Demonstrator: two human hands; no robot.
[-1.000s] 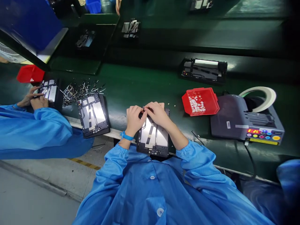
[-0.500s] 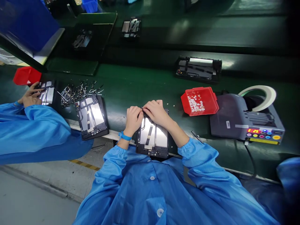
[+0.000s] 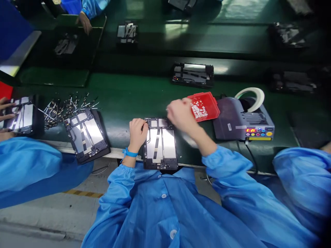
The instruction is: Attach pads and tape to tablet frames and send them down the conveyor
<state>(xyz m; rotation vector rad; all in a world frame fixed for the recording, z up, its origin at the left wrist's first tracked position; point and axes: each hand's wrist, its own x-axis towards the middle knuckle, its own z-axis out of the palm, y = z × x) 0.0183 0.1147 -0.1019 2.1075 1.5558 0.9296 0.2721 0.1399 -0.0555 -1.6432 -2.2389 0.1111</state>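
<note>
Left hand (image 3: 138,132) curled, steadying the tablet frame (image 3: 160,144); right hand (image 3: 181,115), blurred, grip unclear, near the red bin (image 3: 207,105).

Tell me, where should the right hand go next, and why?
Probably on to the red bin to pick a small white piece. The right hand is off the open tablet, blurred, right beside the bin, and looks empty, while the left hand rests on the tablet's top left edge.

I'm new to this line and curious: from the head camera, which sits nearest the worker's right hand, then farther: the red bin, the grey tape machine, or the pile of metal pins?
From the right hand:
1. Red bin, just to its right.
2. Grey tape machine, farther right, past the bin.
3. Pile of metal pins, far left, beyond the left hand.
</note>
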